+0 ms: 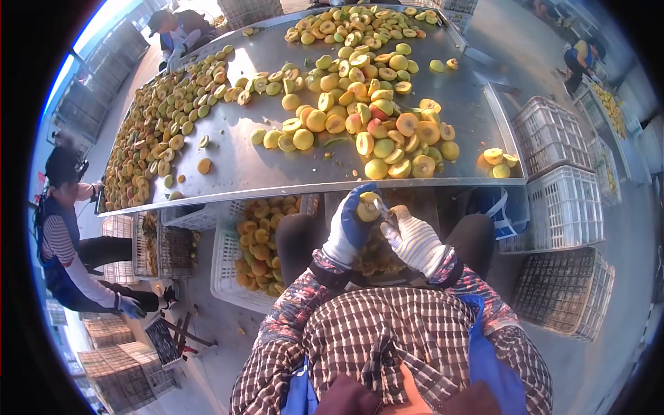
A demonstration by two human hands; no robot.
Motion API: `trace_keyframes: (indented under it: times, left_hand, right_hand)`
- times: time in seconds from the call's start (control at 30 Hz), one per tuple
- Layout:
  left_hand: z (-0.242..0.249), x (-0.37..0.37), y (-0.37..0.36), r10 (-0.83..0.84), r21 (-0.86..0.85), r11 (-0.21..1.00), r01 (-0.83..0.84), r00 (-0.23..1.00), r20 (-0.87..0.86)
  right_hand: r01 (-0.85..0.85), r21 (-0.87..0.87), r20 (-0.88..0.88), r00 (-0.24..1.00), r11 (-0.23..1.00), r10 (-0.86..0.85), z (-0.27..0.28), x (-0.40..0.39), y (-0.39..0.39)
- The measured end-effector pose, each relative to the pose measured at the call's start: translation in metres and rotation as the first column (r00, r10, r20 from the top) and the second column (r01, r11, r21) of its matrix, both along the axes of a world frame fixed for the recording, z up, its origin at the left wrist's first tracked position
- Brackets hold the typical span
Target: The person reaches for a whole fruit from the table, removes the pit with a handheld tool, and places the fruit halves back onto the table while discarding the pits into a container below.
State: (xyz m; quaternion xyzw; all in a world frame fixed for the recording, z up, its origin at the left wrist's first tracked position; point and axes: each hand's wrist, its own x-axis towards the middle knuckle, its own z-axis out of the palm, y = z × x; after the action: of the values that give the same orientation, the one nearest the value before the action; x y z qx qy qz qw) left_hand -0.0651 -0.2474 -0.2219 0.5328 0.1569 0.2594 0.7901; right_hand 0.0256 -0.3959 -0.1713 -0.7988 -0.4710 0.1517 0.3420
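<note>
My left hand, in a white and blue glove, is closed around a yellow-green fruit just below the front edge of the metal table. My right hand, in a striped knit glove, holds a small tool whose tip meets the fruit; the tool's handle is mostly hidden by the fingers. Halved yellow fruits lie on the table beyond my hands, and many smaller halves are heaped at its left.
A white crate of fruit halves stands below left. Stacked crates are at the right, with an empty crate below. A co-worker stands at the left; others are at the back left and far right.
</note>
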Motion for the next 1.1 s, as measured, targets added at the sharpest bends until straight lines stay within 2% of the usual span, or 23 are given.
trace_keyframes:
  times: [0.03, 0.07, 0.1, 0.17, 0.2, 0.23, 0.27, 0.3, 0.33, 0.37, 0.4, 0.43, 0.5, 0.63, 0.7, 0.73, 0.8, 0.9, 0.97, 1.03, 1.07, 1.1]
  left_hand:
    - [0.004, -0.002, 0.002, -0.059, -0.268, 0.959, 0.088, 0.992, 0.115]
    - [0.010, -0.004, 0.002, -0.084, -0.505, 0.840, 0.198, 0.967, 0.239]
    - [0.016, -0.004, 0.002, -0.085, -0.506, 0.839, 0.199, 0.967, 0.239]
    - [0.025, -0.004, 0.002, -0.102, -0.667, 0.685, 0.294, 0.945, 0.312]
    - [0.025, -0.003, 0.002, -0.103, -0.667, 0.685, 0.294, 0.945, 0.312]
    - [0.024, -0.002, 0.001, -0.167, -0.389, 0.894, 0.224, 0.970, 0.175]
    - [0.023, -0.002, 0.001, -0.175, -0.049, 0.983, 0.176, 0.984, 0.023]
    - [0.020, -0.001, 0.004, -0.175, -0.050, 0.983, 0.176, 0.984, 0.023]
    - [0.016, 0.000, 0.009, -0.184, -0.456, 0.866, 0.207, 0.978, 0.096]
    - [0.017, 0.001, 0.012, -0.160, -0.775, 0.589, 0.229, 0.973, 0.166]
    - [0.018, -0.001, 0.001, -0.099, -0.409, 0.903, 0.131, 0.990, 0.098]
    - [0.019, 0.000, 0.001, -0.097, -0.408, 0.904, 0.129, 0.990, 0.098]
    - [0.025, 0.003, 0.002, -0.051, -0.656, 0.753, 0.044, 0.999, 0.009]
    - [0.031, 0.005, -0.006, -0.025, -0.674, 0.738, 0.038, 0.999, 0.030]
    - [0.031, 0.003, -0.010, -0.050, -0.483, 0.873, 0.060, 0.998, 0.034]
    - [0.030, 0.006, -0.013, -0.054, -0.483, 0.873, 0.065, 0.998, 0.035]
    - [0.027, 0.011, -0.021, 0.118, -0.675, 0.737, -0.034, 0.990, 0.078]
    - [0.025, 0.010, -0.027, 0.148, -0.606, 0.795, -0.037, 0.980, 0.135]
    - [0.023, 0.009, -0.028, 0.135, -0.578, 0.816, -0.012, 0.976, 0.170]
    - [0.022, 0.006, -0.026, 0.121, -0.544, 0.839, 0.009, 0.972, 0.203]
    - [0.025, 0.003, -0.024, 0.057, -0.204, 0.978, -0.031, 0.991, 0.120]
    - [0.026, 0.001, -0.022, 0.026, 0.163, 0.986, -0.029, 0.999, 0.020]
  right_hand:
    - [0.001, 0.001, -0.001, 1.000, 1.000, -0.001, 0.000, 0.000, 0.000]
    - [0.009, 0.005, 0.033, 0.999, 1.000, -0.009, 0.001, -0.001, -0.001]
    - [0.018, 0.010, 0.067, 0.998, 1.000, -0.019, 0.001, -0.001, -0.002]
    - [0.009, -0.034, 0.099, 0.995, 0.999, -0.006, 0.006, -0.001, -0.002]
    - [-0.001, -0.077, 0.130, 0.991, 0.997, 0.011, 0.007, 0.000, -0.002]
    - [0.000, -0.076, 0.130, 0.991, 0.997, 0.010, 0.007, 0.000, -0.002]
    - [-0.024, -0.097, 0.184, 0.982, 0.995, 0.042, 0.007, 0.001, -0.003]
    - [-0.048, -0.119, 0.236, 0.969, 0.992, 0.075, 0.006, 0.001, -0.003]
    - [-0.048, -0.119, 0.236, 0.969, 0.992, 0.075, 0.005, 0.000, -0.003]
    - [-0.056, -0.132, 0.250, 0.964, 0.990, 0.088, 0.004, -0.001, -0.003]
    - [-0.064, -0.144, 0.264, 0.959, 0.987, 0.101, 0.004, -0.002, -0.003]
    - [-0.067, -0.144, 0.265, 0.959, 0.987, 0.104, 0.003, -0.003, -0.003]
    - [-0.063, -0.134, 0.246, 0.965, 0.989, 0.095, 0.004, -0.004, -0.003]
    - [-0.020, -0.219, 0.211, 0.975, 0.976, 0.067, -0.007, -0.006, -0.001]
    - [0.021, -0.269, 0.163, 0.986, 0.963, 0.024, -0.012, -0.009, 0.001]
    - [-0.003, -0.301, 0.160, 0.986, 0.954, 0.054, -0.013, -0.010, 0.001]
    - [-0.008, -0.299, 0.166, 0.984, 0.954, 0.060, -0.008, -0.017, 0.004]
    - [-0.049, -0.318, 0.168, 0.980, 0.947, 0.107, -0.007, -0.018, 0.004]
    - [-0.068, -0.324, 0.062, 0.994, 0.944, 0.093, -0.008, -0.017, 0.005]
    - [-0.115, -0.271, 0.119, 0.981, 0.956, 0.152, -0.006, -0.006, 0.001]
    - [-0.164, -0.224, 0.179, 0.962, 0.961, 0.206, -0.006, 0.001, -0.002]
    - [-0.182, -0.123, 0.231, 0.951, 0.976, 0.206, -0.006, 0.007, -0.002]
